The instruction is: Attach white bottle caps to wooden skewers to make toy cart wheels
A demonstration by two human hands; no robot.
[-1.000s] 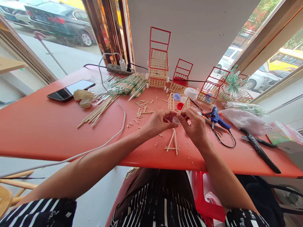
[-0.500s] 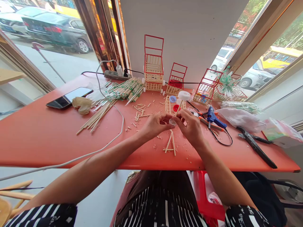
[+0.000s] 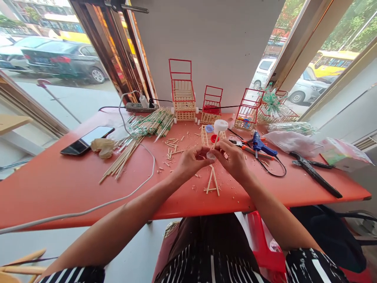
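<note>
Nearest, at lower centre, a triangle of sticks lies on the red worktop. Just above it, mid-frame, the left hand has its fingers closed on a clear cap, while the right hand pinches a stick tipped with a white cap. A glue gun lies farther right, behind which carts stand.

grey wall | orange-red table | left window, right window: bright daylight | pale floor | red plastic stool

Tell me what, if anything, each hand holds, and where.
Left hand: a small clear round piece, by its edge. Right hand: a wooden stick, near its lower end; fingers hide the exact grip.
</note>
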